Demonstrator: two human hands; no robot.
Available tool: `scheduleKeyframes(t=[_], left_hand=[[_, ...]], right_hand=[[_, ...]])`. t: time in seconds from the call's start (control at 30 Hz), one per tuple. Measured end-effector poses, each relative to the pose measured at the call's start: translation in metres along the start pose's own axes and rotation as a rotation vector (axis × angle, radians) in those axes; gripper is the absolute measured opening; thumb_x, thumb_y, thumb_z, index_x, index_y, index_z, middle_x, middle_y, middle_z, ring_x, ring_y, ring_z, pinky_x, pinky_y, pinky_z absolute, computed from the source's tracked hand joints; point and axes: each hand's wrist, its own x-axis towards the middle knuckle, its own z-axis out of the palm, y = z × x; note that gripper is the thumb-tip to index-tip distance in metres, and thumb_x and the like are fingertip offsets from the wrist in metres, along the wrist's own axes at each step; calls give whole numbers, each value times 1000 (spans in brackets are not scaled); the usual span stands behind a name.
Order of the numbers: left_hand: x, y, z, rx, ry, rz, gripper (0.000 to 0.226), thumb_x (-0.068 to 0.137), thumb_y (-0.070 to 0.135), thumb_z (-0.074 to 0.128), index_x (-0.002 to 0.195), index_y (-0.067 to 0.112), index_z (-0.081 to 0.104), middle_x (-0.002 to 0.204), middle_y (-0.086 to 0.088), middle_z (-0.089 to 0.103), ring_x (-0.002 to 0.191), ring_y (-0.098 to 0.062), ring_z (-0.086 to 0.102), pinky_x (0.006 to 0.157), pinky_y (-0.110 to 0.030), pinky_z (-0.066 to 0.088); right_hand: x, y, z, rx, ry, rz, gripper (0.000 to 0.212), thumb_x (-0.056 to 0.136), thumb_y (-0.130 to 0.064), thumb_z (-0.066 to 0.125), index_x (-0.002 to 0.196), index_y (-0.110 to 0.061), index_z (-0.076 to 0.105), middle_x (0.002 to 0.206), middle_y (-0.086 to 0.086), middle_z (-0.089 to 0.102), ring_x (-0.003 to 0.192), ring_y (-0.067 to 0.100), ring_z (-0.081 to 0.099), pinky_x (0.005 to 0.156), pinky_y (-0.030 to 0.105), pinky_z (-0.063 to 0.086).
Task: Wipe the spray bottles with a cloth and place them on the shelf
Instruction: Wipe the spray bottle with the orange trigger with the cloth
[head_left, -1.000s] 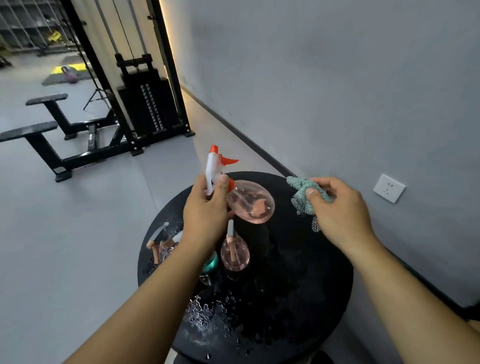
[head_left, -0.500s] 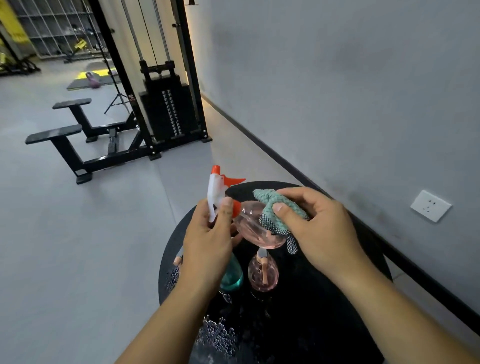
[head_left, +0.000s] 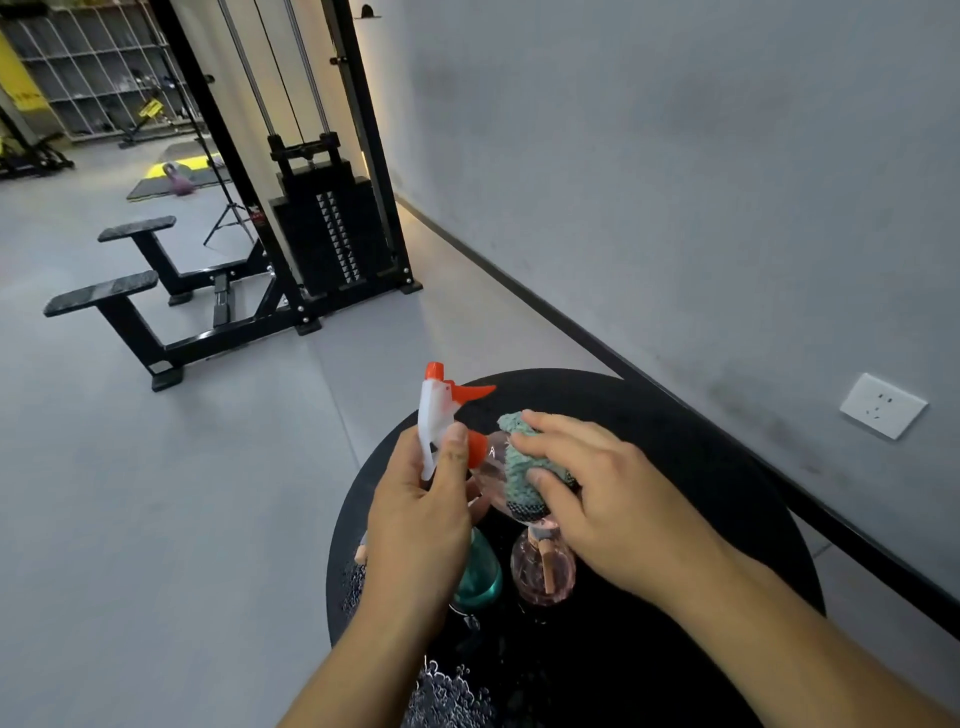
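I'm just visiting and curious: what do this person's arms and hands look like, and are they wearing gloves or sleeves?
Both forearms are bare as far as the frame shows; no sleeves visible. The left hand and right hand wear no gloves, rings, watch or wristband that I can see. Fingernails are short and unpainted.

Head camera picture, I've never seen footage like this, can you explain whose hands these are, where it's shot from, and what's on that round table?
There is no machine here. The one view comes from a camera worn on a person's head, looking forward and down at their own hands. The left hand grips a clear pink spray bottle by its white and orange trigger head, tilted sideways. The right hand presses a teal cloth against the bottle's body, wiping it. Below them stands a round black table, wet with droplets near the front. On it stand a teal bottle and a small pink bottle. Gym equipment stands behind, beside a grey wall.
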Motion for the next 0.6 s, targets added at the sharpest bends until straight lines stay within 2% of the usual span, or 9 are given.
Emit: scheduleKeyframes(t=[0.07, 0.13, 0.2, 0.27, 0.33, 0.43, 0.5, 0.6], left_hand=[[-1, 0, 2, 4, -12, -15, 24, 101, 47, 61, 109, 27, 72, 96, 0, 79, 92, -24, 79, 80, -37, 66], [-2, 1, 4, 7, -17, -24, 25, 100, 48, 62, 107, 26, 73, 97, -3, 78, 93, -28, 78, 82, -40, 67], [-2, 3, 5, 2, 0, -7, 25, 100, 47, 62, 106, 25, 73, 98, -4, 78, 94, -28, 78, 83, -42, 66], [0, 4, 5, -19, 27, -3, 24, 100, 47, 63, 108, 27, 73, 102, -4, 80, 97, -28, 79, 87, -44, 65], [1, 6, 6, -28, 38, -4, 24, 100, 48, 62, 111, 29, 73, 105, -4, 80, 99, -28, 79, 90, -46, 64], [-3, 6, 10, -4, 13, 6, 26, 101, 48, 61, 110, 27, 72, 104, -3, 80, 98, -26, 79, 91, -48, 64], [-5, 7, 12, 5, 14, 16, 26, 100, 48, 61, 108, 26, 73, 102, -2, 79, 97, -24, 79, 90, -48, 64], [-3, 10, 11, -33, 39, 10, 27, 102, 44, 61, 111, 21, 72, 104, -3, 80, 96, -24, 80, 90, -45, 64]], right_hand=[[-2, -2, 0, 20, 54, -33, 37, 101, -24, 62, 136, -35, 65, 143, -26, 53, 134, -11, 41, 115, 17, 37], [-5, -3, 2, 34, 105, -62, 36, 98, -23, 66, 132, -33, 69, 136, -25, 59, 130, -8, 48, 112, 20, 42], [-5, -1, 2, 86, 164, -19, 35, 96, -20, 68, 128, -33, 71, 129, -26, 62, 123, -10, 53, 106, 15, 46], [-3, 3, -2, 153, 210, 62, 34, 96, -18, 69, 127, -31, 72, 122, -27, 63, 115, -14, 55, 92, 4, 47], [-3, 4, -3, 182, 240, 86, 33, 97, -17, 68, 127, -29, 72, 120, -26, 63, 113, -15, 55, 86, 1, 46], [-6, -5, 3, 139, 211, -1, 36, 98, -18, 67, 131, -29, 69, 128, -23, 62, 122, -10, 54, 102, 12, 47], [-5, -7, 6, 108, 198, -42, 36, 98, -19, 66, 133, -29, 69, 131, -21, 63, 125, -7, 53, 108, 15, 44], [-1, 0, 0, 193, 269, 58, 34, 97, -17, 67, 129, -26, 71, 124, -20, 66, 115, -11, 57, 93, 2, 44]])
